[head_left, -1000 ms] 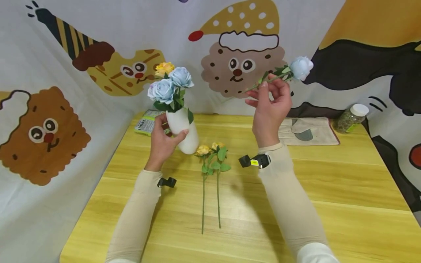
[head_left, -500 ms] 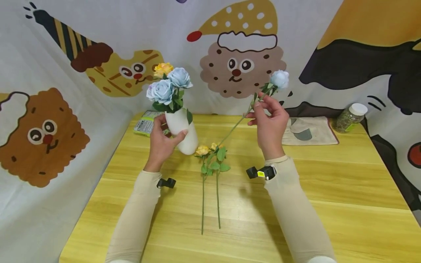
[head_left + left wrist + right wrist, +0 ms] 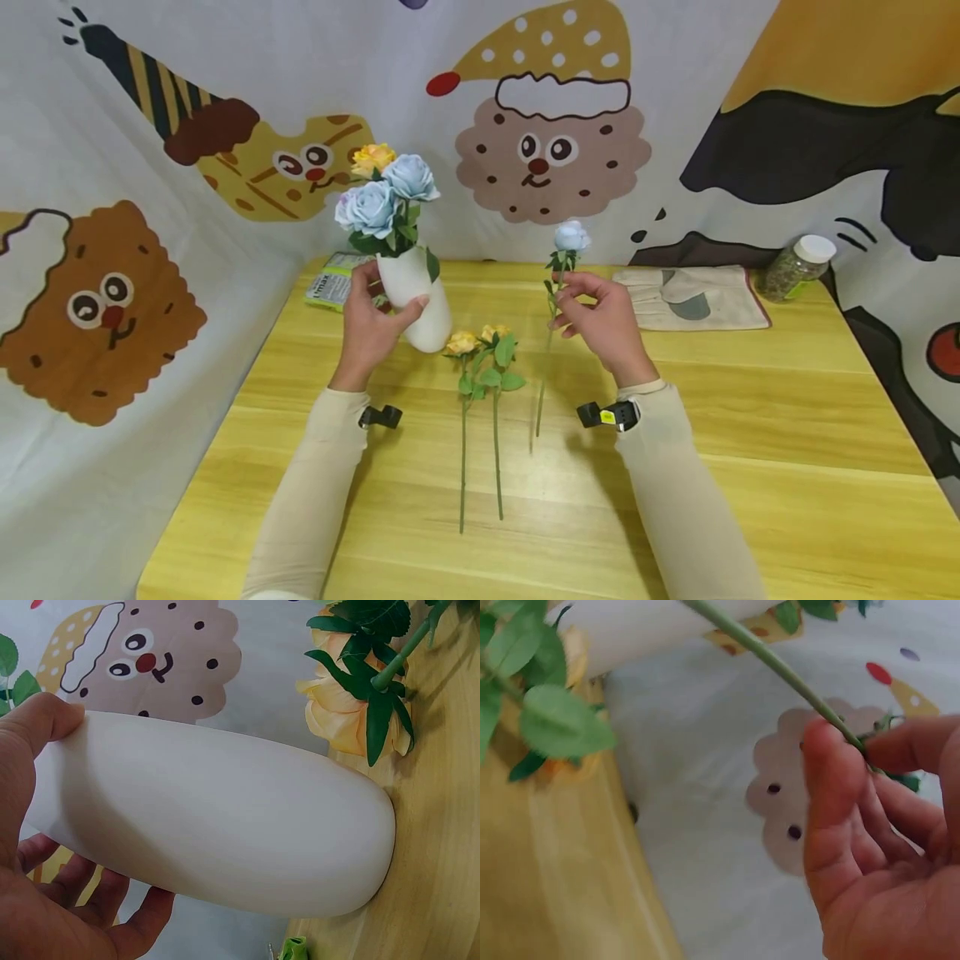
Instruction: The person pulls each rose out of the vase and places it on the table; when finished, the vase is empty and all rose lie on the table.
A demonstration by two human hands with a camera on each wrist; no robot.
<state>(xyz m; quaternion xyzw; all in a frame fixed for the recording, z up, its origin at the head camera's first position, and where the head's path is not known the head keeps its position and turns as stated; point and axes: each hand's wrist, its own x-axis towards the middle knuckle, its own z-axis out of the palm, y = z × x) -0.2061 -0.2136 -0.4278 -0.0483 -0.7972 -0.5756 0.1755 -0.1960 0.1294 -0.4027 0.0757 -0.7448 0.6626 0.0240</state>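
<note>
My left hand (image 3: 373,327) grips a white vase (image 3: 420,304) near its mouth, thumb on one side and fingers on the other. The vase leans a little, its base at the table in the left wrist view. Two blue roses (image 3: 369,208) and a yellow rose (image 3: 372,158) stand in it. In my right hand (image 3: 600,321), thumb and fingers pinch the green stem of a light blue rose (image 3: 572,237), held nearly upright with its bloom on top. Two yellow roses (image 3: 464,342) lie side by side between the hands, stems toward me.
Behind the left hand lies a grey and green packet (image 3: 330,282). At the back right are a folded beige cloth (image 3: 697,300) and a white-lidded jar (image 3: 798,268). A printed curtain (image 3: 420,83) hangs behind the wooden table (image 3: 787,417).
My right hand has come down and toward me, and the blue rose has swung from nearly level to upright, moving left. The left hand and vase have stayed put.
</note>
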